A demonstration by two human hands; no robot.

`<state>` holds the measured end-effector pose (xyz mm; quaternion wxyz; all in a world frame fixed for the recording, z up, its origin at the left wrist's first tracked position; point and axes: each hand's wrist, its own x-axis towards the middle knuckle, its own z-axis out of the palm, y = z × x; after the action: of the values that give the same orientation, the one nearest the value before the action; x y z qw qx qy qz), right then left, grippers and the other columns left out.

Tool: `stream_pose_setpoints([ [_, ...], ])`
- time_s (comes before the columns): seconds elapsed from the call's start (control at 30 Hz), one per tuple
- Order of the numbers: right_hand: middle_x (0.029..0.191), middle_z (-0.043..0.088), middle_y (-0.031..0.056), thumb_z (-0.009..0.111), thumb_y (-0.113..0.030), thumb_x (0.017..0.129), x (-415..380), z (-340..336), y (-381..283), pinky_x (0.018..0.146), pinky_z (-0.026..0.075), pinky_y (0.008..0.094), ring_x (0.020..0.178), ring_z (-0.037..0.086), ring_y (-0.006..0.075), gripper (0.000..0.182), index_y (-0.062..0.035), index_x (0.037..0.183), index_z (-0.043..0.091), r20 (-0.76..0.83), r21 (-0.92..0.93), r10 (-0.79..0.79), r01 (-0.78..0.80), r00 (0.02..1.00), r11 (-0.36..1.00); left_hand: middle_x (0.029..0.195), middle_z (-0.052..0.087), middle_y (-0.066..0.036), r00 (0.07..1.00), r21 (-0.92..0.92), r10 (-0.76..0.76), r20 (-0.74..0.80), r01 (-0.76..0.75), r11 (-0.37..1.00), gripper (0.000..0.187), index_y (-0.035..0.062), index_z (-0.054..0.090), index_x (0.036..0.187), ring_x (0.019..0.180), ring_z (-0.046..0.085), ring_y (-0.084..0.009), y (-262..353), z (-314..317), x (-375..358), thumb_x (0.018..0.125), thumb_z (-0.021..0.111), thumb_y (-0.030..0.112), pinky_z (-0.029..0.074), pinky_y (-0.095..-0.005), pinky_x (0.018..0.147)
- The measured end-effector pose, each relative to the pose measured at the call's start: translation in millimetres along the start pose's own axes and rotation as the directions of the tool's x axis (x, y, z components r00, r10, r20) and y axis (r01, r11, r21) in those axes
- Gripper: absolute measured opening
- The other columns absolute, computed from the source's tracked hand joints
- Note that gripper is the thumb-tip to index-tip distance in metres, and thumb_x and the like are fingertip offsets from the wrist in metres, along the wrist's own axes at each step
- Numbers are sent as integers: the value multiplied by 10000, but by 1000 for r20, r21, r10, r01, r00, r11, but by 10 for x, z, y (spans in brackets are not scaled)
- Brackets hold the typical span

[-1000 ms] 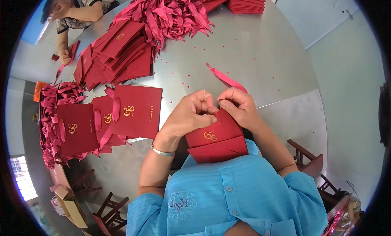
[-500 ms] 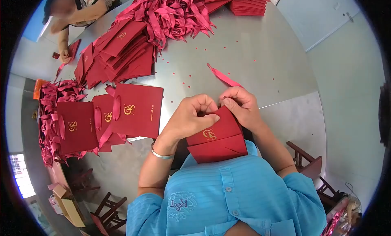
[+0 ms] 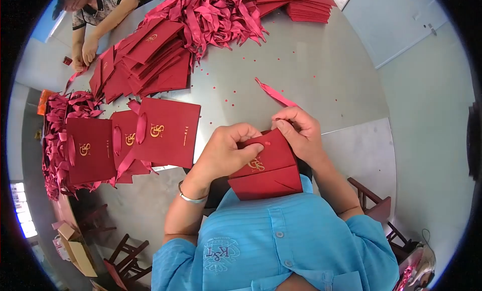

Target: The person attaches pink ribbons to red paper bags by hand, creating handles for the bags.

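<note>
A dark red paper gift bag [image 3: 263,178] with a gold logo lies folded flat against my front, tilted. My left hand [image 3: 228,153] is closed on its upper left edge, thumb on the printed face and fingers behind. A small pink spot shows on the bag beside the thumb tip. At the bag's top right corner, my right hand [image 3: 301,135] is closed in a pinch. A pink ribbon [image 3: 271,91] runs from the table to behind its fingers; the pinched end is mostly hidden.
Bags with ribbon handles [image 3: 168,132] lie at the left table edge, beside bundled ribbons [image 3: 55,160]. Farther back are stacked red bags [image 3: 155,60] and a ribbon heap [image 3: 221,19]. A co-worker [image 3: 103,19] handles ribbon at far left. Red dots litter the metal table [image 3: 341,80].
My left thumb has slid back left along the bag, uncovering the pink spot. My right hand stays nearly in place. The co-worker has brought both hands together over the ribbon.
</note>
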<state>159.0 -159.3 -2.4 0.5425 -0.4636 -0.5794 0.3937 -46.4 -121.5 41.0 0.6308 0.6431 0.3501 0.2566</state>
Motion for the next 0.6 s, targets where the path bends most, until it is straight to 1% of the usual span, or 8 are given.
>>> stream_pose_setpoints([
  [0.07,871,626,52,585,-3,904,35,1,-42,723,477,250,802,582,112,73,8,971,614,-14,2,-17,17,1000,1000,754,646,-11,1000,-46,-19,5,19,999,106,-35,648,914,681,560,-35,-30,-8,7,809,660,-34,453,-196,604],
  [0.13,855,627,74,615,23,861,114,-41,-157,706,478,285,789,591,161,100,10,957,642,16,-255,-305,298,952,920,756,649,-6,999,-30,-52,12,52,998,96,-32,647,910,684,563,-34,-30,-14,15,814,652,-35,450,-191,601],
  [0.17,855,627,74,615,23,861,134,-44,-256,706,478,285,789,591,161,100,10,957,642,22,-255,-304,299,952,919,756,649,-6,999,-34,-51,8,51,998,96,-32,647,910,684,563,-34,-29,-9,18,814,652,-35,450,-191,601],
  [0.23,839,627,90,641,53,802,151,-47,-441,687,478,319,772,593,212,150,3,941,668,91,-423,-420,417,903,805,746,647,-1,997,-21,-76,-16,76,997,90,-33,647,900,677,558,-30,-22,4,32,810,653,-30,446,-190,592],
  [0.37,831,630,82,675,59,753,96,-50,-498,659,476,319,754,590,224,192,-11,932,685,214,-521,-440,483,872,704,735,644,3,995,14,-91,-34,91,996,92,-34,651,896,667,553,-28,12,6,62,806,656,-20,445,-190,585],
  [0.47,793,632,69,702,59,712,79,-15,-503,625,475,315,718,587,221,219,-24,914,692,219,-506,-423,473,879,721,720,638,8,996,33,-65,-65,68,997,97,-34,657,896,654,545,-26,-45,21,75,801,660,-14,443,-192,577],
  [0.53,749,629,65,720,60,684,84,1,-503,598,468,308,684,585,212,223,-30,886,691,135,-463,-378,396,916,793,717,639,6,995,50,-62,-77,66,997,101,-33,662,902,652,547,-27,-48,26,78,803,656,-16,446,-194,576],
  [0.6,736,628,66,718,62,679,85,-7,-490,591,466,309,675,586,212,215,-30,870,686,138,-451,-357,379,924,808,718,639,5,994,62,-70,-80,75,995,99,-33,662,902,653,548,-26,-46,23,84,804,655,-16,448,-194,576],
])
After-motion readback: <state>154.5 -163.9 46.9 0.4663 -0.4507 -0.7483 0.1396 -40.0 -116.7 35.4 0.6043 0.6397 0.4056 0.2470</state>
